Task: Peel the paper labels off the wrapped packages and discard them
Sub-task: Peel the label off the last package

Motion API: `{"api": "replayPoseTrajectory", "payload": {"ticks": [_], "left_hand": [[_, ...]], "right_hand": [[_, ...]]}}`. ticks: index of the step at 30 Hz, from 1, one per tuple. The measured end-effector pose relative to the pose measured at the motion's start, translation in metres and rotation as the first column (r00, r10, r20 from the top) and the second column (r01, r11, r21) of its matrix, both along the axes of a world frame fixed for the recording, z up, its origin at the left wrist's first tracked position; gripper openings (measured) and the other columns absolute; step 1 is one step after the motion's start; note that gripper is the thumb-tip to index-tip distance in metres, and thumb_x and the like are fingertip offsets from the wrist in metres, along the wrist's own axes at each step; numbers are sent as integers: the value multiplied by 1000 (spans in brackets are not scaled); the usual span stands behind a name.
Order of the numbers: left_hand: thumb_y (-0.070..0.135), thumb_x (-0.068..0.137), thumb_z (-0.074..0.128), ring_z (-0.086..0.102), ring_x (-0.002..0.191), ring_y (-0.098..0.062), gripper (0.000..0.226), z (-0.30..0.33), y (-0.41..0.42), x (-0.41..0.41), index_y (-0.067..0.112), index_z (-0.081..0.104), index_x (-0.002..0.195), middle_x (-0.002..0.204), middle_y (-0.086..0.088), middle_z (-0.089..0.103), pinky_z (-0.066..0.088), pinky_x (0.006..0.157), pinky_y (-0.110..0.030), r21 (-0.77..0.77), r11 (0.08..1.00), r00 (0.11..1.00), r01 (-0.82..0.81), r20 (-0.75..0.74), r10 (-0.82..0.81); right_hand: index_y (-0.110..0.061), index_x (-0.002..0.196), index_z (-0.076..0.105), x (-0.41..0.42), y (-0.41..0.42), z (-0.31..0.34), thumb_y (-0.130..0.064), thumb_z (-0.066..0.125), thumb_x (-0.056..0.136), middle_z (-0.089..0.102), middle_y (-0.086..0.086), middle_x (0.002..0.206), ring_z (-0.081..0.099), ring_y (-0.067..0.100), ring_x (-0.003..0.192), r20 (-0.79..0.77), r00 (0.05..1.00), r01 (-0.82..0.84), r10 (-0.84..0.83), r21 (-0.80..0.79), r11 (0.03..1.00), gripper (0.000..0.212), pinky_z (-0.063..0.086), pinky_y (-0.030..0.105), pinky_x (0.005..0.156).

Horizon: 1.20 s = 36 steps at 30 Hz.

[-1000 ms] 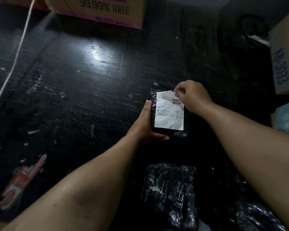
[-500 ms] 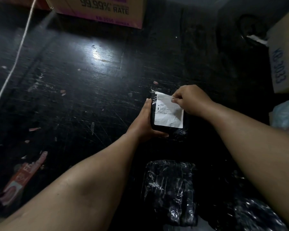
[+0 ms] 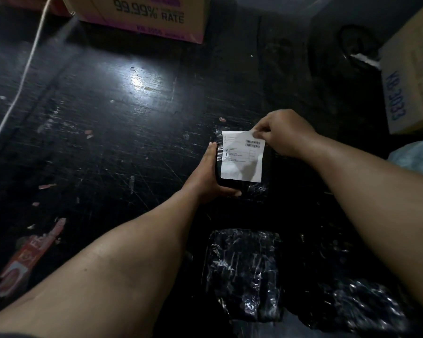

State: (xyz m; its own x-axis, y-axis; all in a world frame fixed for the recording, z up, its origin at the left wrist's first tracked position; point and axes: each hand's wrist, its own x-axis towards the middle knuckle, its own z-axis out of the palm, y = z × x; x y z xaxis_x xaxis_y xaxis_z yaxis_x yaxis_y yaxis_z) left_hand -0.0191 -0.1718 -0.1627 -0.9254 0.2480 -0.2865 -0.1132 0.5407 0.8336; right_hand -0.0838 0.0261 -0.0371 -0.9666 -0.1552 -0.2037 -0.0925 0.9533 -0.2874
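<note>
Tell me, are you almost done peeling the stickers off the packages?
Maybe partway. Two wrapped packages near me, one and another, show no label on top, so they may be done. Now my left hand steadies a black package while my right hand pinches its white label's top corner. Still left: pulling it off and throwing it away.

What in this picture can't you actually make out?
- Head view, white label: print too small to read.
- Right hand: fingertips hidden behind the label's corner.
- Held package: mostly covered by the label and left hand.
- Top cardboard box: cut off by the frame edge.
- Dark far corner: too dim.
</note>
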Motion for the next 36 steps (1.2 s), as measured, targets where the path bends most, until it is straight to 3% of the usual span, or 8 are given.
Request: {"api": "replayPoseTrajectory", "payload": {"ticks": [10,19,25,29,36], "left_hand": [[39,50,100,7,153,-11,150,-2,0,0,23,0,161,169,5,5,12,117,-23,12,1000,1000,-11,14,11],[38,50,101,8,153,-12,150,-6,0,-1,24,1,161,169,4,5,13,118,-24,27,1000,1000,-8,6,8],[59,36,97,28,149,-16,156,-10,0,0,38,0,157,164,2,26,32,120,-41,13,1000,999,-4,32,4],[47,44,100,15,152,-12,152,-8,-1,0,28,3,160,168,5,11,24,123,-38,13,1000,1000,1,-3,-1],[47,44,100,15,153,-14,153,-10,-2,-3,27,3,160,169,3,10,26,122,-40,3,1000,1000,17,-7,-17]], "right_hand": [[-29,98,75,5,-1,7,-35,65,89,73,-7,98,65,16,92,-7,997,76,-76,27,997,14,51,35,87],[-28,100,73,10,-2,12,-33,64,91,72,-4,100,64,19,96,-29,993,117,-116,46,992,14,46,46,97],[-29,98,73,12,6,18,-34,64,91,72,-3,100,63,22,99,-36,992,123,-121,49,991,13,45,46,97],[-29,97,73,13,4,19,-35,64,90,72,-4,99,63,21,100,-44,991,126,-123,51,991,12,43,48,100],[-30,93,71,17,9,19,-35,64,91,71,-6,99,61,20,101,-53,985,168,-165,53,984,9,41,48,102]]}}
